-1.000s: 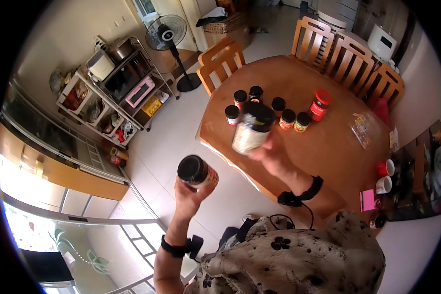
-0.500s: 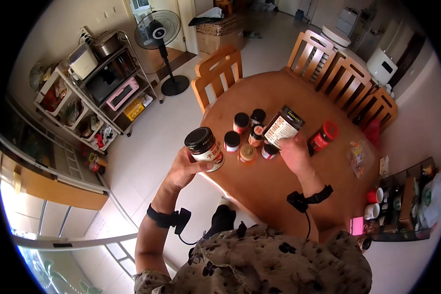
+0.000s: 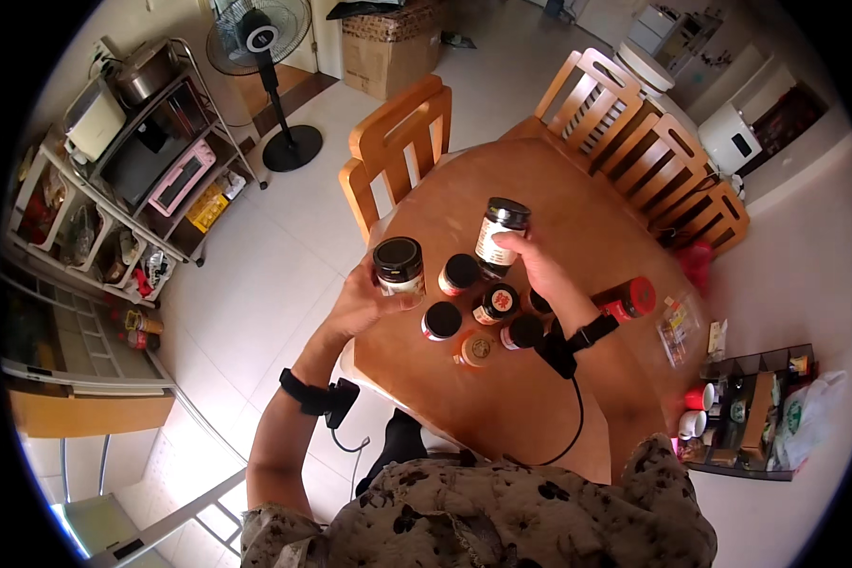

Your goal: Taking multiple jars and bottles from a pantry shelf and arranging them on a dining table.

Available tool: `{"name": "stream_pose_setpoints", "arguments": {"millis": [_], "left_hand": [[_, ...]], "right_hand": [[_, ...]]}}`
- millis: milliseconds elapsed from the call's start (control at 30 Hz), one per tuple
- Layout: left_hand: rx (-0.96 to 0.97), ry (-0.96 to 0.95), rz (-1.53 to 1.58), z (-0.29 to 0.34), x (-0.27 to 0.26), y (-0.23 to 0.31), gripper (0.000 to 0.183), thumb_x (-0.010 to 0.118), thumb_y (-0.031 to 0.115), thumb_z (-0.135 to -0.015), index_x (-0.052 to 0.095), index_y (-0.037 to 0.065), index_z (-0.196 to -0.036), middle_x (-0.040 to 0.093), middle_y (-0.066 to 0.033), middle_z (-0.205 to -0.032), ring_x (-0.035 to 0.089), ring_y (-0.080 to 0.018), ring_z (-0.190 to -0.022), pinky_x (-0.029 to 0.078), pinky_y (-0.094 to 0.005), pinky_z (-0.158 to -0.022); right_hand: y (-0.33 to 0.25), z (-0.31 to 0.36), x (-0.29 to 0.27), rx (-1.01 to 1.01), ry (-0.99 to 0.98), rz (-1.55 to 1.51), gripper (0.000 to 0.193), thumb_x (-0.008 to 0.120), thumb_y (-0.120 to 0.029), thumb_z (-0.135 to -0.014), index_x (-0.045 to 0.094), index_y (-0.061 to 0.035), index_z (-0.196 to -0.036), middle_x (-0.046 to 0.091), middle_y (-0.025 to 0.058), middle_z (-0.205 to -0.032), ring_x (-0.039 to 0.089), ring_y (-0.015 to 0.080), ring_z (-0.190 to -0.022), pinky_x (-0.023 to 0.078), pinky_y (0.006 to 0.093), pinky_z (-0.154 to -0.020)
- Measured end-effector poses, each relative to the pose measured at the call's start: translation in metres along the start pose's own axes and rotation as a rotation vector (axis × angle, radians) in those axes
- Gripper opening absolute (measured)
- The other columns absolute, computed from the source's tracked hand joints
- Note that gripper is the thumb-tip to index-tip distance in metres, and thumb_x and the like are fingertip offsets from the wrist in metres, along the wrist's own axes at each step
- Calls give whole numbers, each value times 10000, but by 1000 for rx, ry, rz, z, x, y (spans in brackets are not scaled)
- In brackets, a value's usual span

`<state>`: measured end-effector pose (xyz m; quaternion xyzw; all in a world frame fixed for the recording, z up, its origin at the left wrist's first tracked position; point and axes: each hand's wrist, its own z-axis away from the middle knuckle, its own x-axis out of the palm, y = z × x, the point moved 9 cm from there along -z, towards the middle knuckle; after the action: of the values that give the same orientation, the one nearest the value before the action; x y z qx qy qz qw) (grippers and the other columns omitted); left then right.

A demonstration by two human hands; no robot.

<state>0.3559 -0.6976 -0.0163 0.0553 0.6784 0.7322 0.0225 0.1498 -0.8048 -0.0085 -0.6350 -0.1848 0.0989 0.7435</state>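
Two jars are up in the air right now, one per hand. Left hand [image 3: 364,301] is wrapped around a short jar with a black lid [image 3: 399,264], fingers curled up its side from below, and it hangs right over the near-left edge of the round wooden table [image 3: 577,218]. Right hand [image 3: 540,268] is closed on a taller jar with a pale label [image 3: 498,233], gripping it from the right side so the jar sticks out to the left of the palm, tilted a bit, above the middle of the table. Between and just below the two hands sits a cluster of small dark-lidded jars [image 3: 478,312] on the tabletop. A red-capped bottle [image 3: 627,299] lies on its side just right of the right wrist. Wooden chairs [image 3: 399,142] crowd the far edge.
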Motion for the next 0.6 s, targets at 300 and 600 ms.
{"name": "stream_pose_setpoints", "arguments": {"millis": [300, 600], "left_hand": [[134, 208, -239, -73, -28, -95, 647, 765, 68, -626, 433, 20, -1179, 577, -74, -1075, 562, -176, -1002, 447, -313, -885], [-88, 328, -416, -116, -14, -142, 718, 757, 191, -586, 416, 105, -1213, 563, -114, -1122, 548, -288, -1054, 452, -377, -868]], "right_hand": [[35, -64, 17, -106, -112, 340, 336, 626, -9, -638, 584, 1, -971, 617, 56, -885, 579, 152, -845, 459, 296, -778], [123, -118, -37, 55, 78, 779, 586, 749, -114, -581, 481, 4, -1088, 606, 95, -951, 579, 196, -909, 458, 304, -814]]}}
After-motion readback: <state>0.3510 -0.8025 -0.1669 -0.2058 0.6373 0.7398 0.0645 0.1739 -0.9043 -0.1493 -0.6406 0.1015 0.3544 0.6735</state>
